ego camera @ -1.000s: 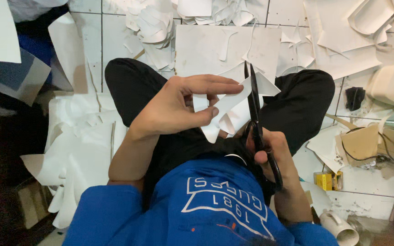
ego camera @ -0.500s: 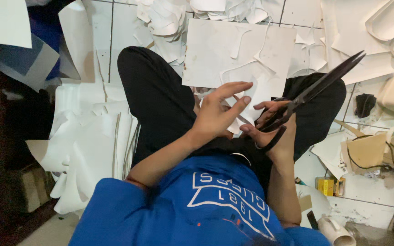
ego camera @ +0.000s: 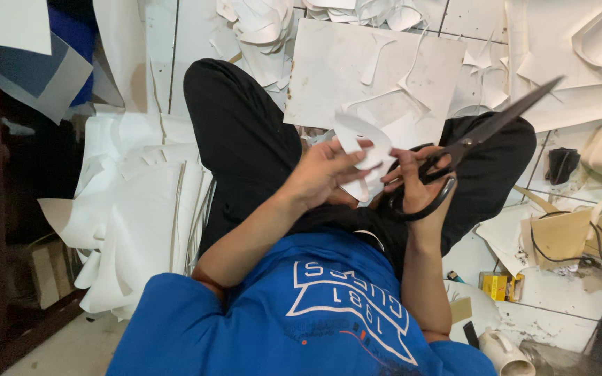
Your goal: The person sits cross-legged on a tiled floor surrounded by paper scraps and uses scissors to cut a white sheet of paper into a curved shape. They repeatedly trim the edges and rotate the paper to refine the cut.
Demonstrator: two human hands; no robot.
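Over the lap, the left hand (ego camera: pixel 325 177) pinches a curved white cutout (ego camera: pixel 364 157) while the right hand (ego camera: pixel 412 182), beside it, grips black scissors (ego camera: pixel 482 136), blades seemingly closed; best keep fingers clear.

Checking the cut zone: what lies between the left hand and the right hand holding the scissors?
In the head view, only the curved white paper piece lies between the left hand and the right hand, which holds the black scissors.

White cut-out piece (ego camera: pixel 360 150) in left hand (ego camera: pixel 322 174), black scissors (ego camera: pixel 479 139) in right hand (ego camera: pixel 412 184), above black-trousered lap.
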